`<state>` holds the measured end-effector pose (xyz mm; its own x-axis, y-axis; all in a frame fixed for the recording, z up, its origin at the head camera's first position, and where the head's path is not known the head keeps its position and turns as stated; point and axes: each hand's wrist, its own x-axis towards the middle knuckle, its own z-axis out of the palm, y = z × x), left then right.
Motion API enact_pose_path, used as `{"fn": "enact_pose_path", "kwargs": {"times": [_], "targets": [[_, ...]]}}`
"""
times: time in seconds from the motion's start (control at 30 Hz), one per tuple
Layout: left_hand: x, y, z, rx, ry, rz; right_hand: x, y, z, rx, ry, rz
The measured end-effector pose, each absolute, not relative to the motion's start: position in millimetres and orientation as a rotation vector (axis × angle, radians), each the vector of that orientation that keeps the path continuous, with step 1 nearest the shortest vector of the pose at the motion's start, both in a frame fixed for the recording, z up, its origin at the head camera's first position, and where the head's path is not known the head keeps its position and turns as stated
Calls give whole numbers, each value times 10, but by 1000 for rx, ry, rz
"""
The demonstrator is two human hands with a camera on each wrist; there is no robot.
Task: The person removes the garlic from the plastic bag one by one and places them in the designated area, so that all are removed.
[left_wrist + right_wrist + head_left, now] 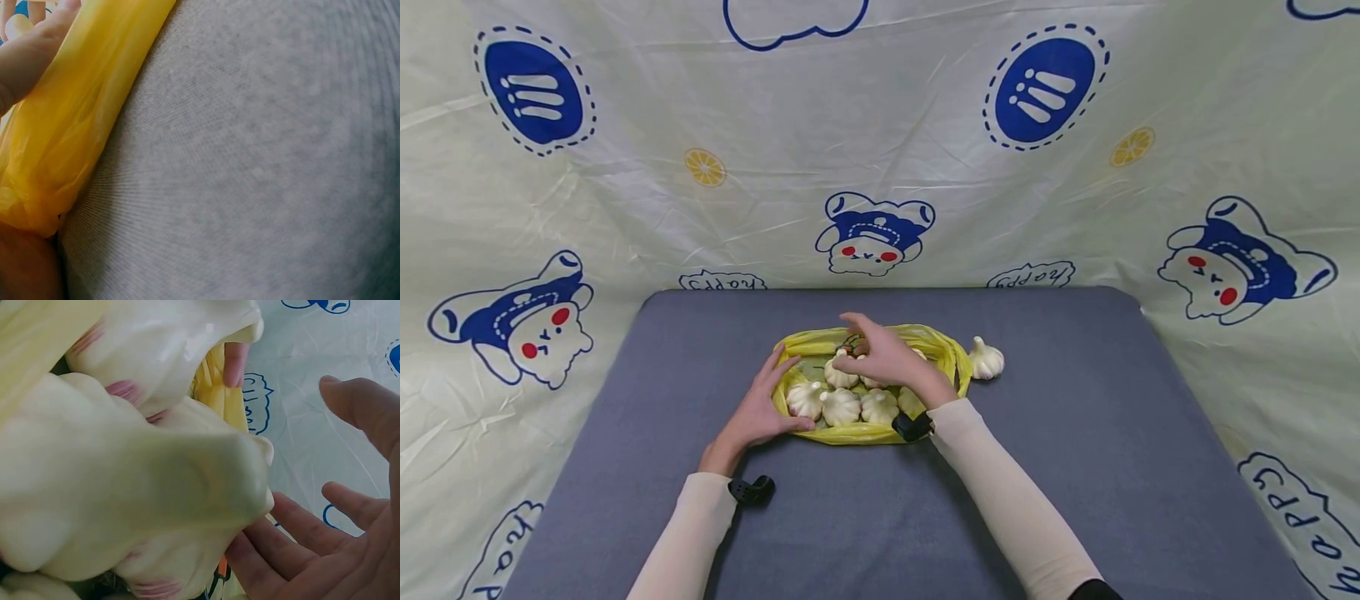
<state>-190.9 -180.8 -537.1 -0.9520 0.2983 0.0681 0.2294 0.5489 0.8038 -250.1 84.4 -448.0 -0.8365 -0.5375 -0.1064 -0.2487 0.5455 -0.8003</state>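
Note:
A yellow plastic bag (pixel 850 433) lies with its mouth rolled wide around several white garlic bulbs (pixel 840 407). My left hand (pixel 758 408) grips the bag's left end, thumb over the front rim and fingers at the back edge. In the left wrist view that thumb (pixel 28 62) lies across the yellow plastic. My right hand (pixel 891 358) reaches over the bag's middle with fingers spread, its forearm covering part of the right side. Fingertips stand right at a bulb (pixel 206 487) in the right wrist view, with the thumb held apart.
One loose garlic bulb (pixel 987 360) sits on the table just outside the bag's right end. Grey cloth covers the table (pixel 1075 467). Behind it hangs a pale printed sheet (pixel 910 108). Dark wrist cameras (pixel 752 490) sit on both wrists.

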Motion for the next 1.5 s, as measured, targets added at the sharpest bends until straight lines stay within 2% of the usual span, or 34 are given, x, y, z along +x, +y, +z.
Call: {"fn": "enact_pose_path", "kwargs": {"times": [0.5, 1.1, 1.5], "targets": [[-1944, -1804, -5377, 484, 2712, 1374, -2580, 614, -4480, -646, 2441, -1087], [-1926, -1803, -5374, 478, 2705, 1371, -2718, 487, -4662, -599, 2505, -961], [-1923, -1825, -5402, 481, 2693, 1384, -2723, 481, -4696, -728, 2507, -879]]}}
